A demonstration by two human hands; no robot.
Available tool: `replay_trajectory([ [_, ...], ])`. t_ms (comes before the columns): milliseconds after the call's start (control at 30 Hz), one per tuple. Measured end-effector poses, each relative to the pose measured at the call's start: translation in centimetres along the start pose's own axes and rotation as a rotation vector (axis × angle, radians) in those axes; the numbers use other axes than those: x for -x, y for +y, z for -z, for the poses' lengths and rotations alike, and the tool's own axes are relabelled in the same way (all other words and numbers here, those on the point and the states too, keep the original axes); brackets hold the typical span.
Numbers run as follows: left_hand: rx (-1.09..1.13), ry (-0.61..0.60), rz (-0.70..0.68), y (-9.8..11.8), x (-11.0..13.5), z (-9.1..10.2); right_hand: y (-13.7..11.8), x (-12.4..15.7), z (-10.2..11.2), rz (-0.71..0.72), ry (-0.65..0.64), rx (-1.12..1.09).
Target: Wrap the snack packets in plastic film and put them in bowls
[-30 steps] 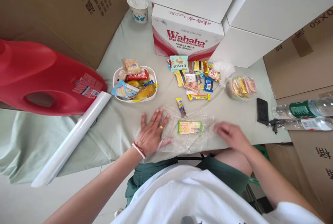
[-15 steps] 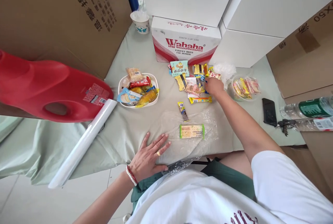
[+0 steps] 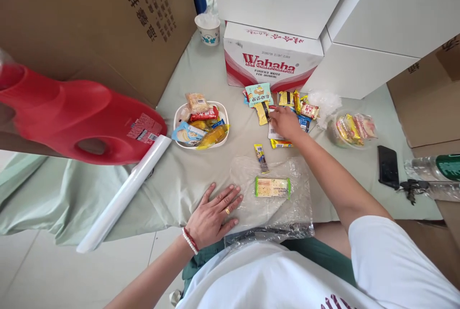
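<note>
My left hand lies flat with spread fingers on the cloth at the left edge of a clear plastic sheet. On that sheet rest a green-ended soda biscuit pack and, at its upper edge, a small yellow-and-dark stick packet. My right hand is in the pile of wrapped snacks, its fingers curled downward beside a yellow packet. What is under its fingertips is hidden. Around it lie a light-green packet, a blue packet and a yellow bar.
A white tub of snacks stands left, a clear round tub right. Behind is a Wahaha water box. A red jug and a white film roll lie left; a phone lies right. A paper cup stands behind.
My right hand has moved left within the snack pile, uncovering the blue packet and covering the pink packet's place. My left hand stays flat. The view has shifted slightly.
</note>
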State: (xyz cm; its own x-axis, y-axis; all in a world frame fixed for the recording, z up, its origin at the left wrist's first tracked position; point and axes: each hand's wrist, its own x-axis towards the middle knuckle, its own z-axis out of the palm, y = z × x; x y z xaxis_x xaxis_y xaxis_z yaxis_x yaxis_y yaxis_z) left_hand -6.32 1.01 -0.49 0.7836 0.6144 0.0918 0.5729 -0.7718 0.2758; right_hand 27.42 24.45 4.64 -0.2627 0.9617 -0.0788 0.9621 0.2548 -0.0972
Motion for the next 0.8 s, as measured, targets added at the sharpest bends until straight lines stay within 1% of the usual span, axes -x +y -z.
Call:
replay_trajectory([
  [33,-0.001,0.004,-0.005,0.0,0.0,0.0,0.0,-0.7,0.2,-0.073,0.040,0.003],
  [67,-0.004,0.008,-0.006,0.0,0.0,0.0,-0.1,-1.5,0.3,-0.104,0.087,0.000],
  [100,-0.008,0.010,-0.008,0.0,0.0,0.0,-0.4,-2.4,0.5,-0.086,0.133,-0.006],
  [167,-0.018,0.008,-0.010,0.1,0.0,0.1,-1.2,-4.2,0.7,0.050,0.179,-0.013],
  [233,-0.021,0.007,-0.006,0.1,-0.1,0.1,-2.0,-5.6,0.4,0.196,0.133,0.010],
  [267,-0.019,0.006,-0.003,0.1,0.0,0.1,-2.2,-6.0,0.1,0.223,0.091,0.029],
  [300,-0.014,0.005,0.000,0.1,0.0,0.1,-2.3,-6.1,-0.3,0.205,0.057,0.047],
  [367,0.004,0.002,0.007,0.1,0.0,0.0,-1.8,-5.7,-0.9,0.072,0.041,0.070],
  [433,0.024,-0.003,0.011,0.1,0.0,0.0,-0.9,-4.7,-1.3,-0.084,0.084,0.077],
  [467,0.033,-0.003,0.012,0.1,0.1,0.0,-0.4,-4.4,-1.3,-0.128,0.112,0.079],
  [533,0.045,0.000,0.016,0.1,0.1,0.0,0.0,-4.3,-1.0,-0.138,0.165,0.078],
  [633,0.039,0.002,0.015,0.2,0.1,0.1,-0.9,-6.2,-0.8,-0.127,0.220,0.046],
  [733,0.018,-0.013,0.003,0.2,0.1,0.1,-3.3,-9.4,-1.2,-0.189,0.221,0.001],
  [800,0.008,-0.023,0.007,0.2,0.1,0.2,-5.1,-11.0,-1.8,-0.225,0.211,-0.007],
])
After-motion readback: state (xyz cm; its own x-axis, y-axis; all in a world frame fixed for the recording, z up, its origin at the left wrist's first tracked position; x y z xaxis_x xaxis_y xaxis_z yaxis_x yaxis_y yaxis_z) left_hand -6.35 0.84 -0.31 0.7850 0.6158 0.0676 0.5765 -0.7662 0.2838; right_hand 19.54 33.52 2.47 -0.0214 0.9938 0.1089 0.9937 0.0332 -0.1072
